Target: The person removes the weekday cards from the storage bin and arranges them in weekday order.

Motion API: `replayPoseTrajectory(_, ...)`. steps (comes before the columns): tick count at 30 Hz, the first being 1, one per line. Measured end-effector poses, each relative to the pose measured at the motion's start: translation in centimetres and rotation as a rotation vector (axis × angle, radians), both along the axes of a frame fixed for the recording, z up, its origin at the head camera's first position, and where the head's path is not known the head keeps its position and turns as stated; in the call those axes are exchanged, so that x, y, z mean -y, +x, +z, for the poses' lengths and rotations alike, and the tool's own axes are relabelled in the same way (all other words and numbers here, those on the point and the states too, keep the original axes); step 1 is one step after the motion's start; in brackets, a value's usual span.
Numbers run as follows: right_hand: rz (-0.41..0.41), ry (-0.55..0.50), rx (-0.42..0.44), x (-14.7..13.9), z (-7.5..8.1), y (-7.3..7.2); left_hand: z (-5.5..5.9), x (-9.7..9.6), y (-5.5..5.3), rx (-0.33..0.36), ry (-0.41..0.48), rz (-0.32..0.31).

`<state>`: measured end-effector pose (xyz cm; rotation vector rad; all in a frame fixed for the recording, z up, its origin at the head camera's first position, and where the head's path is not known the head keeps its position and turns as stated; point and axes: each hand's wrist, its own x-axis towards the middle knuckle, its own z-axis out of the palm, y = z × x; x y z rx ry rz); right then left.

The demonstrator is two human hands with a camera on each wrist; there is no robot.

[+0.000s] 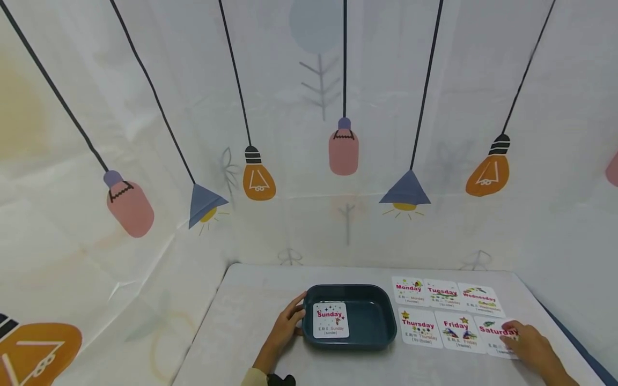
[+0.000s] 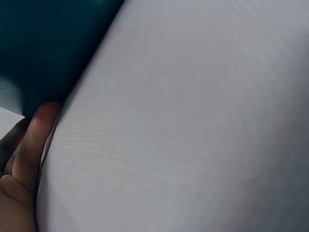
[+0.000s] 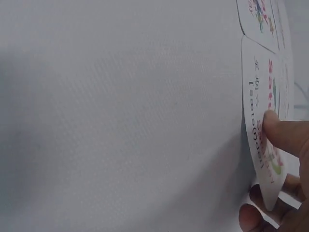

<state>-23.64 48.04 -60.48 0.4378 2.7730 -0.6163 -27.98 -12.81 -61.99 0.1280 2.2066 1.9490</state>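
A dark teal tray (image 1: 370, 316) stands on the white table with the Sunday card (image 1: 331, 320) lying in its left part. My left hand (image 1: 285, 325) rests against the tray's left side, fingers at the rim; in the left wrist view its thumb (image 2: 43, 125) touches the tray's outer wall. On the right, my right hand (image 1: 530, 343) pinches the Saturday card (image 3: 260, 96) at its outer corner, thumb on the printed face and fingers beneath. That corner is raised and bent up from the table, while the far end stays beside the Friday card (image 1: 460, 332).
Monday (image 1: 409, 292), Tuesday (image 1: 444, 295) and Wednesday (image 1: 480, 300) cards form the back row right of the tray. The Thursday card (image 1: 419, 328) lies in the front row. Behind the table (image 1: 270, 277) hangs a white cloth (image 1: 289, 230) printed with lamps.
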Motion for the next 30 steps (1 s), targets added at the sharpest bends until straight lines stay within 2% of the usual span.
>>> replayPoseTrajectory(3,0.03,0.068,-0.005,0.4,0.3,0.2,-0.1,0.1,-0.1,0.004,0.0,-0.008)
replayPoseTrajectory(6,0.028,0.095,0.005,0.8,0.6,0.5,0.0,0.1,-0.1,-0.005,0.0,-0.022)
replayPoseTrajectory(12,0.005,0.102,0.063,1.3,1.4,0.4,0.0,0.1,-0.1,-0.029,0.002,-0.029)
replayPoseTrajectory(17,0.017,0.108,0.119,1.4,1.9,0.0,0.0,0.1,0.0,-0.04,0.001,-0.026)
replayPoseTrajectory(26,0.025,0.142,0.115,1.9,2.3,0.0,-0.5,0.1,-0.2,-0.032,0.038,-0.034)
replayPoseTrajectory(30,0.026,0.135,0.11,2.3,2.3,0.0,-0.5,0.2,-0.2,-0.031,0.027,-0.027)
